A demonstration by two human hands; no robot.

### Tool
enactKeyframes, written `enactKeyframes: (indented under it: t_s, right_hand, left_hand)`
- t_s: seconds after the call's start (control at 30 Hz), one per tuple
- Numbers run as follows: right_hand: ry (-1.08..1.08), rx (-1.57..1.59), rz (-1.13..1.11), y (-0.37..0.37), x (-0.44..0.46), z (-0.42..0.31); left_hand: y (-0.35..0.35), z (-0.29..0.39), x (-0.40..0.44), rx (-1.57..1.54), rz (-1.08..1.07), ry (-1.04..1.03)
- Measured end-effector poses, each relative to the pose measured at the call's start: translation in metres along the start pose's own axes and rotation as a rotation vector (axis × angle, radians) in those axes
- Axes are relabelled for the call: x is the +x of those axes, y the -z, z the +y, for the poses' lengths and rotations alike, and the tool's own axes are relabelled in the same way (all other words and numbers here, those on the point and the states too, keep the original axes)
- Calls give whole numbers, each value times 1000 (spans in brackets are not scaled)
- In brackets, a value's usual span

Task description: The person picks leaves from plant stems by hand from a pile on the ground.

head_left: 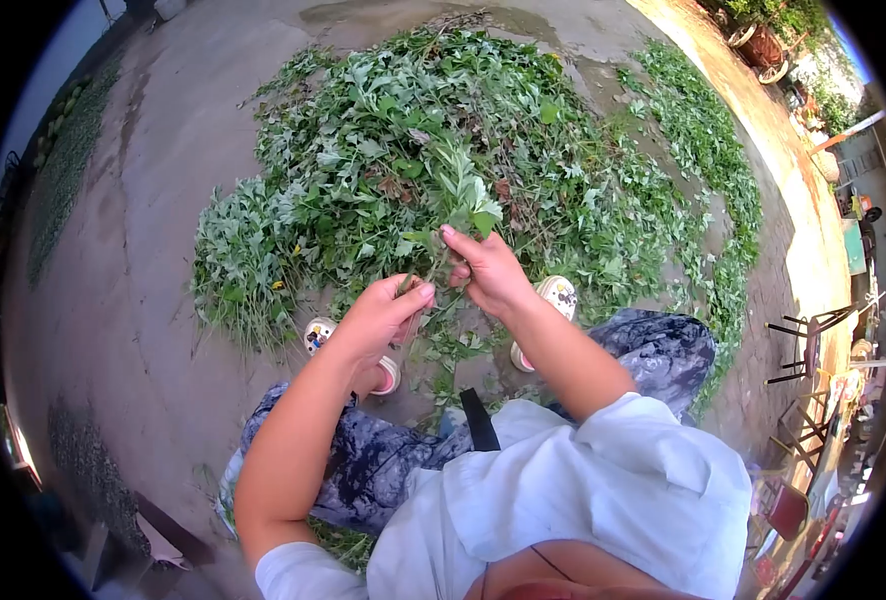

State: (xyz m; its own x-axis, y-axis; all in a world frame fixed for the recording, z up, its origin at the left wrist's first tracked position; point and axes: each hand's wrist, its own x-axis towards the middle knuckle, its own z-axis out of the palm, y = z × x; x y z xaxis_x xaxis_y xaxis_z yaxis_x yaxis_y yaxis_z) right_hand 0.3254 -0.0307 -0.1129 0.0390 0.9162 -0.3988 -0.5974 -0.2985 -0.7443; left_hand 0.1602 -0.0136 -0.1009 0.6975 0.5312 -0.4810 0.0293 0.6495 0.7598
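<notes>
Between my knees I hold a leafy green sprig (pixel 466 192) upright in front of the big heap of cut greens (pixel 393 120). My right hand (pixel 490 272) is closed around the sprig just under its leaves, thumb pointing up. Lower and to the left, my left hand (pixel 385 312) pinches the thin stems, its fingertips close to the right hand. The lower stems are partly hidden by my fingers. A neater bundle of greens (pixel 248 245) lies at the heap's left side, its stems toward me.
My light-coloured clogs (pixel 557 296) stand at the heap's near edge on the concrete ground (pixel 153 270). More greens (pixel 698 120) are spread along the right. Dark material (pixel 73 160) lies in a strip at far left. Chairs (pixel 813 335) stand at far right.
</notes>
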Motion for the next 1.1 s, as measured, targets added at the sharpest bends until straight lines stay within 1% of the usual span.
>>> enactKeyframes:
  t_s: [0.07, 0.1, 0.17, 0.2, 0.27, 0.33, 0.37, 0.4, 0.43, 0.5, 0.53, 0.6, 0.67, 0.7, 0.73, 0.8, 0.83, 0.87, 0.93, 0.97, 1.0, 1.07, 1.1]
  right_hand:
    - [-2, 40, 57, 14, 6, 2]
    - [8, 36, 66, 19, 9, 4]
    - [5, 69, 207, 30, 13, 8]
    - [8, 65, 210, 34, 16, 7]
    - [120, 103, 457, 43, 28, 1]
    - [431, 79, 658, 80, 57, -16]
    - [516, -327, 722, 121, 78, -24]
    - [590, -737, 768, 151, 94, -31]
    - [589, -738, 765, 149, 102, -41]
    - [528, -1311, 653, 147, 114, -56]
    - [604, -1316, 621, 137, 122, -55]
    - [533, -1335, 474, 135, 153, -47]
    - [364, -1480, 507, 108, 170, -45]
    - [350, -1569, 477, 108, 188, -37]
    - [322, -1592, 493, 91, 191, -34]
    - [316, -1701, 474, 67, 192, -28]
    - [332, -1812, 486, 67, 201, -19]
    - [335, -1813, 477, 69, 205, -14]
    - [396, -1969, 430, 74, 212, -9]
    - [463, -1985, 432, 78, 215, -10]
    - [459, -1962, 419, 70, 205, -22]
    - [533, -1860, 460, 54, 186, -50]
    - [484, -1748, 455, 54, 182, -64]
  left_hand:
    - [-2, -2, 0, 119, 145, 74]
    - [-2, -4, 1, 109, 122, 75]
    - [1, -5, 3, 138, 104, 100]
    - [2, -6, 3, 166, 99, 127]
    - [6, -8, 2, 210, 99, 124]
    - [11, -9, -1, 292, 83, 172]
    - [13, -7, -1, 292, 85, 170]
    - [15, -4, -3, 198, 122, 163]
    - [16, -2, -3, 100, 159, 156]
    - [21, 1, 0, 64, 185, 154]
    - [23, 3, 2, 33, 208, 150]
    - [20, 9, 3, 17, 249, 161]
    - [20, 14, 7, 5, 290, 170]
    - [21, 14, 8, -9, 294, 161]
    - [22, 14, 8, -24, 298, 151]
    - [23, 15, 11, -31, 329, 145]
    - [24, 15, 12, -21, 338, 132]
    - [24, 15, 12, -10, 346, 118]
    - [25, 14, 12, 21, 349, 106]
    - [27, 14, 11, 55, 345, 93]
    - [30, 13, 10, 52, 350, 91]
    - [35, 10, 8, 35, 289, 25]
    - [35, 11, 6, 29, 288, 19]
